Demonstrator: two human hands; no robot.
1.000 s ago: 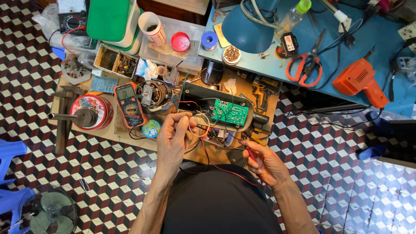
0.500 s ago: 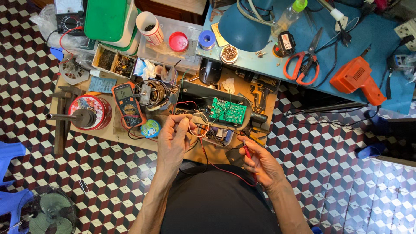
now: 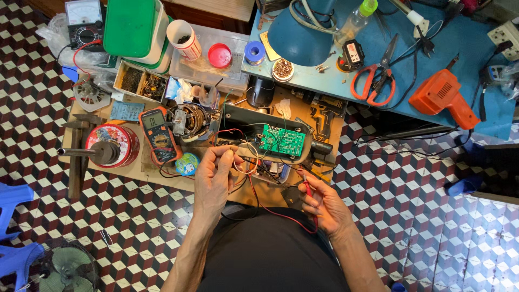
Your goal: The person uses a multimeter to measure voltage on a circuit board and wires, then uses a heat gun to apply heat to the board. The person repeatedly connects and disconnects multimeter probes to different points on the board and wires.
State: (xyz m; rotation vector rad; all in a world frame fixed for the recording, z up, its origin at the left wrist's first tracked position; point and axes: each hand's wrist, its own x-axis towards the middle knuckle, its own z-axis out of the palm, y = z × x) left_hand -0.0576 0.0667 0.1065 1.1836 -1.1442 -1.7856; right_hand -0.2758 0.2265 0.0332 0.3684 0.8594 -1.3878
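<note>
My left hand (image 3: 214,176) pinches a bundle of thin coloured wires (image 3: 244,160) that run from a green circuit board (image 3: 282,141). The board lies in an open dark casing (image 3: 238,116) on a low wooden bench (image 3: 135,170). My right hand (image 3: 323,201) grips a red test probe (image 3: 306,186), its tip pointing toward the wires; a red lead (image 3: 270,212) loops across my lap. An orange-edged digital multimeter (image 3: 160,135) lies left of the casing, beside a small motor with copper windings (image 3: 189,120).
A round red tin (image 3: 127,138), a hammer (image 3: 75,151) and trays of small parts (image 3: 141,82) crowd the bench's left. A blue table (image 3: 486,103) behind holds a lamp shade (image 3: 300,30), scissors (image 3: 373,81) and an orange soldering gun (image 3: 444,97). Blue stool (image 3: 13,216) and fan (image 3: 67,267) stand at left.
My left hand has shifted slightly while fingering the wires. My right hand has brought the red probe a little closer to the board. The view has tilted slightly.
</note>
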